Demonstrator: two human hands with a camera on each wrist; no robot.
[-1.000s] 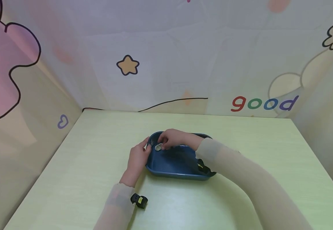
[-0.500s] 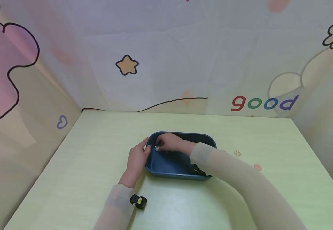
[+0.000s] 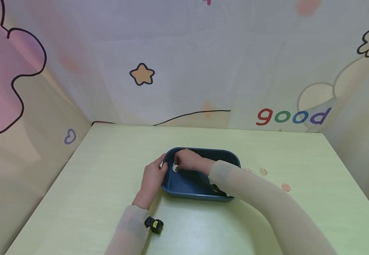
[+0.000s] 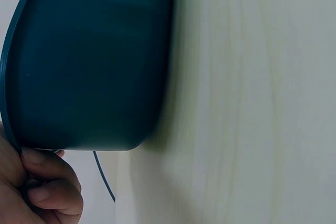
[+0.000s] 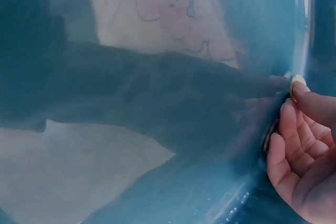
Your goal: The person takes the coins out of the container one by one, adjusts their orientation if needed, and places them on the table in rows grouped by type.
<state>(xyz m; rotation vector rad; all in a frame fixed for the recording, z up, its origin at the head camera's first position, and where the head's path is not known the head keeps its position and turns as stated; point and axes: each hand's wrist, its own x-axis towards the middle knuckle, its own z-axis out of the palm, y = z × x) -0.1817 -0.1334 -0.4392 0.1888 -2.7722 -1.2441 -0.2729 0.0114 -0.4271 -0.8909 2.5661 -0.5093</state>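
A dark blue rectangular tray (image 3: 197, 196) stands on the table. At its left end my left hand (image 3: 152, 177) grips the rim, thumb on the inner side; the left wrist view shows curled fingers (image 4: 55, 198) at the tray's corner. My right hand (image 3: 187, 160) reaches inside, near the far left part of the tray. Its thumb and forefinger pinch a small, shiny, pale round disc (image 5: 298, 80), close to the tray's end wall. A darker disc edge (image 5: 270, 135) shows beside the lower fingertips in the right wrist view. The right sleeve covers the tray's near right corner.
Right of the tray, on the pale green table (image 3: 108, 184), lie a pale see-through disc (image 3: 263, 171), another pale disc (image 3: 248, 169) partly behind the sleeve, and a pink disc (image 3: 285, 187). A printed cloth backdrop (image 3: 184, 71) rises behind the table.
My right hand has moved slightly left and down inside the tray, and its forearm has shifted too, uncovering the discs on the right. The left hand keeps its place on the rim.
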